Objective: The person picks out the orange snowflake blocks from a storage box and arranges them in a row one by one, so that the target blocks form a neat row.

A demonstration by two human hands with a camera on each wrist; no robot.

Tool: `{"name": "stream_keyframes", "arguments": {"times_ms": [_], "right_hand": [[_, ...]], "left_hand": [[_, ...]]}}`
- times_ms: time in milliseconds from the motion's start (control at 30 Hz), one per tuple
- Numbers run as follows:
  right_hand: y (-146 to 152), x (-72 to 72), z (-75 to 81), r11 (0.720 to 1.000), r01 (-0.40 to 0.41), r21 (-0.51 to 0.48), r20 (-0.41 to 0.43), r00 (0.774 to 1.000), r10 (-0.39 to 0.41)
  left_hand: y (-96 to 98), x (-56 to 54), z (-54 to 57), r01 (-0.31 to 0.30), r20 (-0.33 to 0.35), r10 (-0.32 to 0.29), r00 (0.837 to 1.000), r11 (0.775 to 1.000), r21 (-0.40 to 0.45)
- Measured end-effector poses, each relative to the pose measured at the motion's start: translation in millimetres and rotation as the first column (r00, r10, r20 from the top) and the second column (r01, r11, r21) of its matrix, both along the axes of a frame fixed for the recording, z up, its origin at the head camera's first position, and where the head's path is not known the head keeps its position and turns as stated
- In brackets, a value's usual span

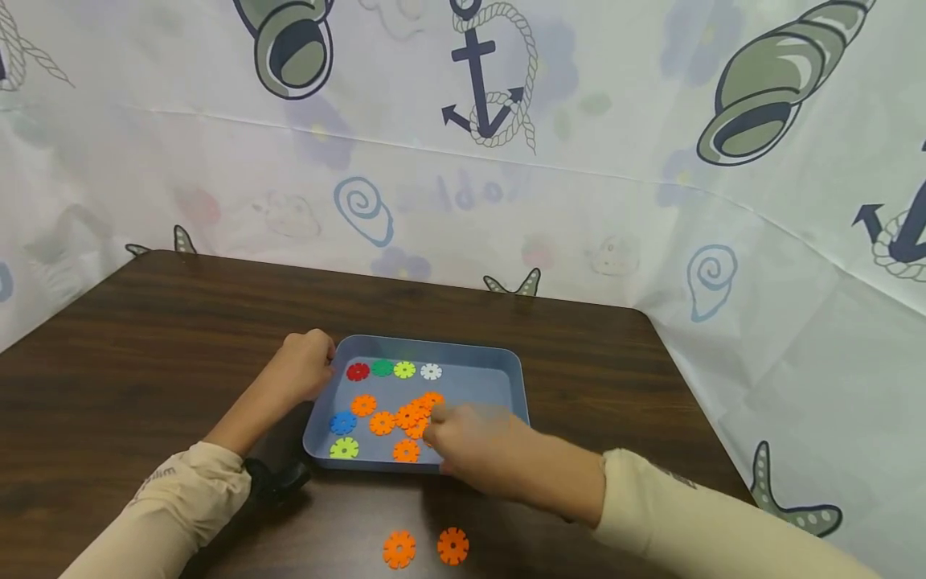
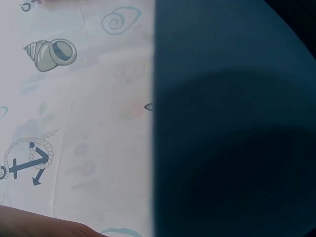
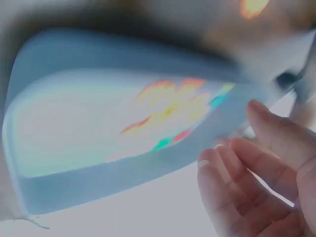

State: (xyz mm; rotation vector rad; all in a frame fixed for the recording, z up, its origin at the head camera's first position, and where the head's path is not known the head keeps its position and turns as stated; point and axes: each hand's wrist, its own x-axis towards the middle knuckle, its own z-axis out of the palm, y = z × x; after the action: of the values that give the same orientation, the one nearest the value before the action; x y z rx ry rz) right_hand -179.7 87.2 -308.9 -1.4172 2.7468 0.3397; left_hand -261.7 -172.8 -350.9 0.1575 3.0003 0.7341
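A blue-grey tray [image 1: 473, 383] lies on the table with notched plastic discs in it. My left hand [image 1: 307, 366] grips the tray's left rim, fingers curled; its wrist view is mostly filled by the dark tray wall [image 2: 232, 108]. Blurred over the tray's front right, my right hand [image 1: 477, 446] is beside a cluster of orange discs [image 1: 411, 415]. In the right wrist view its loosely bent fingers [image 3: 264, 163] and thumb stand apart with nothing between them. Red [image 1: 358, 371], green [image 1: 382, 367], yellow-green [image 1: 404, 369] and white [image 1: 431, 371] discs form a row at the back.
A blue disc [image 1: 343, 423] and a yellow-green disc [image 1: 344, 448] lie along the tray's left side. Two orange discs [image 1: 399, 549] sit on the brown table [image 1: 202, 322] in front of the tray. Behind the table hangs a white printed cloth [image 1: 434, 161].
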Motion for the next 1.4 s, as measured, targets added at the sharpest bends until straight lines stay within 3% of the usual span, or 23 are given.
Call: {"name": "stream_keyframes", "arguments": {"times_ms": [100, 233, 400, 600, 833, 1067, 1400], "right_hand": [[-4, -33.3, -0.2, 0.993, 0.114, -0.028, 0.075, 0.991, -0.111], [-7, -70.4, -16.2, 0.985, 0.171, 0.007, 0.130, 0.977, -0.171], [-9, -91.2, -32.0, 0.989, 0.148, 0.025, 0.188, 0.971, -0.150], [-13, -94.6, -32.9, 0.990, 0.135, 0.032, 0.170, 0.976, -0.138], [-22, -95.6, -35.3, 0.989, 0.136, 0.063, 0.128, 0.981, -0.143], [-27, -95.2, -33.7, 0.981, 0.179, 0.079, 0.160, 0.969, -0.190], [-18, -88.3, -26.5, 0.989, 0.121, 0.088, 0.098, 0.987, -0.130]], "left_hand": [[-0.5, 0.0, -0.1, -0.001, -0.001, 0.001, 1.000, 1.000, 0.000], [-1.1, -0.1, -1.7, -0.002, -0.005, 0.002, 1.000, 1.000, -0.001], [-0.1, 0.6, -3.2, 0.012, -0.014, -0.012, 1.000, 1.000, 0.010], [0.8, 0.5, 1.9, 0.012, -0.040, -0.012, 0.999, 1.000, 0.000], [0.5, 0.2, 3.1, 0.004, -0.015, -0.004, 1.000, 1.000, 0.002], [1.0, 0.0, 1.0, -0.004, -0.005, 0.004, 1.000, 1.000, 0.011], [1.8, 1.8, 2.5, -0.005, 0.005, 0.004, 1.000, 1.000, 0.013]]}}
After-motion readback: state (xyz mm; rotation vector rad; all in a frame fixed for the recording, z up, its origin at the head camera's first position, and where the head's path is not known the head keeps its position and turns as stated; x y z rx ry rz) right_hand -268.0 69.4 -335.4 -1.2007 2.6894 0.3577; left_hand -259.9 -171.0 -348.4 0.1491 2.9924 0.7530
